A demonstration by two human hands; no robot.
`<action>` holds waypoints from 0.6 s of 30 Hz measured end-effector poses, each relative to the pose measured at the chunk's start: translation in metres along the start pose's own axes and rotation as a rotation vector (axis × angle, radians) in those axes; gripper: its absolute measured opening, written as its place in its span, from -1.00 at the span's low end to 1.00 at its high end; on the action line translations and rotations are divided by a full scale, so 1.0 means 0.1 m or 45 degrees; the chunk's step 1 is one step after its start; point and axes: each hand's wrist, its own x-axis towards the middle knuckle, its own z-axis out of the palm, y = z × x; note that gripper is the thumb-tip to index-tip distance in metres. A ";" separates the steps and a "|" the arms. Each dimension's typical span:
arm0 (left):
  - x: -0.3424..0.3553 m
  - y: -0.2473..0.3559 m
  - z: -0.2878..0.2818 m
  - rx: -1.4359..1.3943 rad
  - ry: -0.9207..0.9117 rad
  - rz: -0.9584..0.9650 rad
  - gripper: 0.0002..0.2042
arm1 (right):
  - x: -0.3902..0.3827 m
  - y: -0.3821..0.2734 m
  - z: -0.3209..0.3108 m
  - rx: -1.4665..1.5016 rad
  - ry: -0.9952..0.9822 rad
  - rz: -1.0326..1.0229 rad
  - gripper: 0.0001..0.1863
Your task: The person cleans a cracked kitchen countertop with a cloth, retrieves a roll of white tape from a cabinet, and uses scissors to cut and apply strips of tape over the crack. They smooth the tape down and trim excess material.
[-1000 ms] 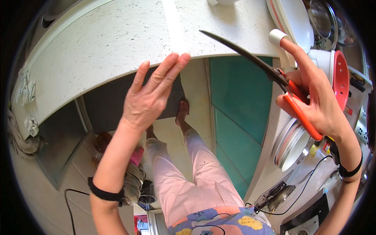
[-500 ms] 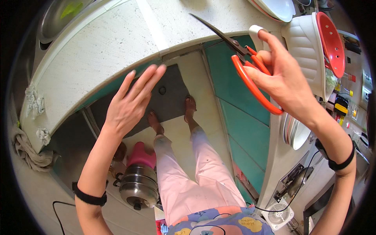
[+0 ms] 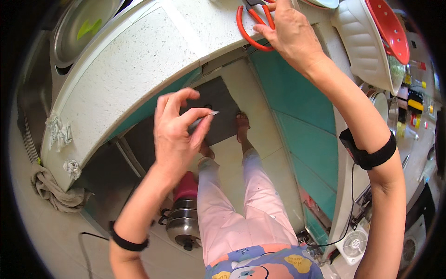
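My left hand (image 3: 175,132) is raised over the floor in front of the counter. Its thumb and index finger pinch a small whitish scrap (image 3: 214,113), mostly hidden by the fingers; its kind I cannot make out. My right hand (image 3: 295,35) reaches over the counter's edge at the top. It is on the red-handled scissors (image 3: 242,29), the thumb beside one handle loop and the fingers at the other. The blades run out past the upper edge of the view, so their tips are hidden.
A pale speckled counter (image 3: 134,65) curves across the front. On it at far left is a metal basin (image 3: 62,44) with a green leaf (image 3: 89,29). A white tub (image 3: 360,42) and red colander (image 3: 390,28) stand right. Crumpled plastic and a cloth (image 3: 58,190) lie left; a steel pot (image 3: 183,223) stands below.
My right hand has moved up and left with the scissors, to the counter. The left hand has gone from spread fingers to a pinch on the whitish scrap.
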 end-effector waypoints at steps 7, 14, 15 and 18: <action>-0.18 0.41 0.04 -1.602 0.043 -1.200 -0.72 | -0.38 -0.32 -0.22 -0.180 0.319 0.061 -0.32; -0.30 0.74 0.22 -1.540 0.044 -1.041 -0.68 | -1.94 -1.13 0.09 1.125 0.380 0.722 -0.14; -0.32 0.76 0.27 -1.503 0.048 -1.024 -0.68 | -2.01 -1.17 0.19 1.328 0.318 0.888 -0.12; -0.36 0.83 0.37 -1.401 0.058 -0.988 -0.68 | -2.05 -1.06 0.37 1.460 0.369 1.007 -0.16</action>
